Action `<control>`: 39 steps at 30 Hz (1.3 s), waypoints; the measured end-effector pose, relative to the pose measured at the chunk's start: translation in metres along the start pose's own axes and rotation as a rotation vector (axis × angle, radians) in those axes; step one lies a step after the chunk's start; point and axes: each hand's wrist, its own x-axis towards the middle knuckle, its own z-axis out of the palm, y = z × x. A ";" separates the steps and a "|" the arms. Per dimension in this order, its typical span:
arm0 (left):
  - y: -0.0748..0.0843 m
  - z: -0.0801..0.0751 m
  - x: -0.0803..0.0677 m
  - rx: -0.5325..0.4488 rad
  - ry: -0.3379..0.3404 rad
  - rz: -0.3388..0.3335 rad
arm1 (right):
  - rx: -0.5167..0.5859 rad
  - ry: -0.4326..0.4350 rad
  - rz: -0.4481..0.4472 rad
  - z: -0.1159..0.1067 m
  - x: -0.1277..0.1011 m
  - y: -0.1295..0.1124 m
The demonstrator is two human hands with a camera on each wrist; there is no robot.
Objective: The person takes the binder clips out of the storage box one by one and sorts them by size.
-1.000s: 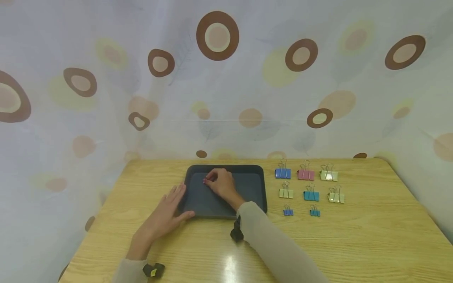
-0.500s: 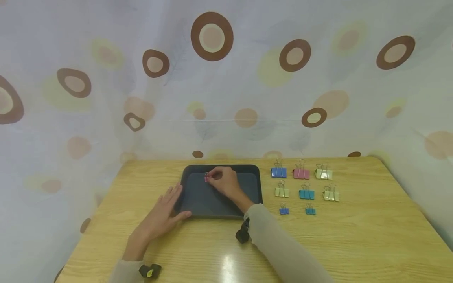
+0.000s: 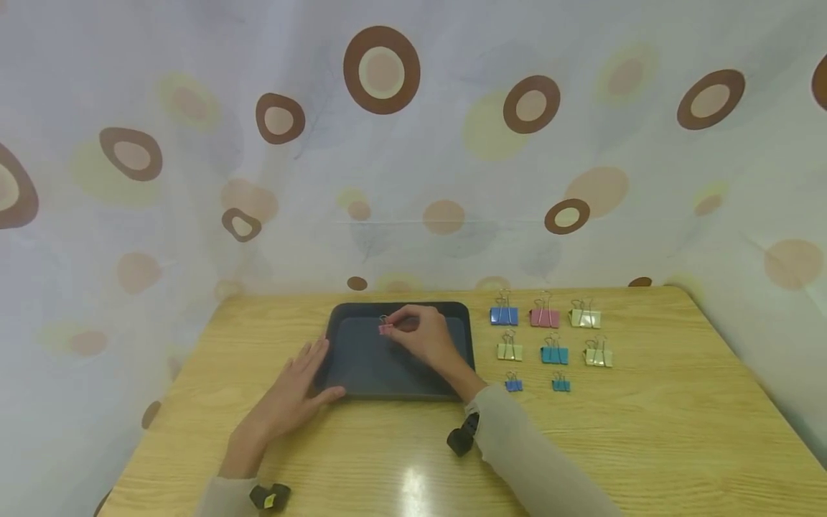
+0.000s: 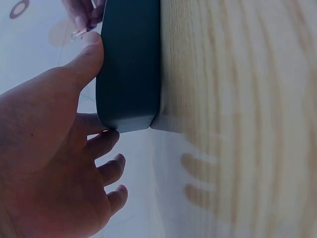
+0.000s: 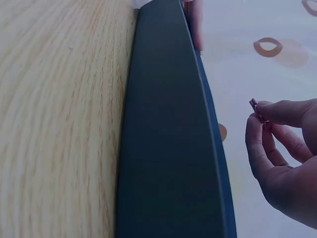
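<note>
A dark grey tray (image 3: 342, 373) lies on the wooden table (image 3: 646, 431). My right hand (image 3: 423, 337) hovers over the tray's far half and pinches a small pink binder clip (image 3: 385, 328) between thumb and fingers; the clip (image 5: 255, 109) also shows at the fingertips in the right wrist view. My left hand (image 3: 293, 393) lies flat on the table against the tray's left near corner, fingers straight, with the thumb (image 4: 86, 57) along the tray's side (image 4: 129, 64).
Right of the tray, several binder clips stand in rows: blue (image 3: 502, 314), pink (image 3: 545, 317) and pale green (image 3: 584, 318) at the back, smaller ones in front (image 3: 554, 354). A patterned curtain (image 3: 413, 143) backs the table.
My right hand has drawn slightly right and toward me over the tray with the pink clip still pinched. The left hand stays at the tray's corner.
</note>
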 end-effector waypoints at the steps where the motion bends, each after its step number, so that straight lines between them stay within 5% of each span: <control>1: -0.001 0.000 0.000 0.002 0.001 0.001 | 0.006 -0.001 -0.006 -0.002 -0.002 -0.001; 19: 0.000 -0.001 -0.002 0.009 0.013 0.013 | 0.160 -0.083 -0.151 -0.035 -0.039 -0.004; 39: -0.001 0.000 0.001 0.030 0.000 0.009 | 0.160 -0.040 -0.130 -0.089 -0.085 0.011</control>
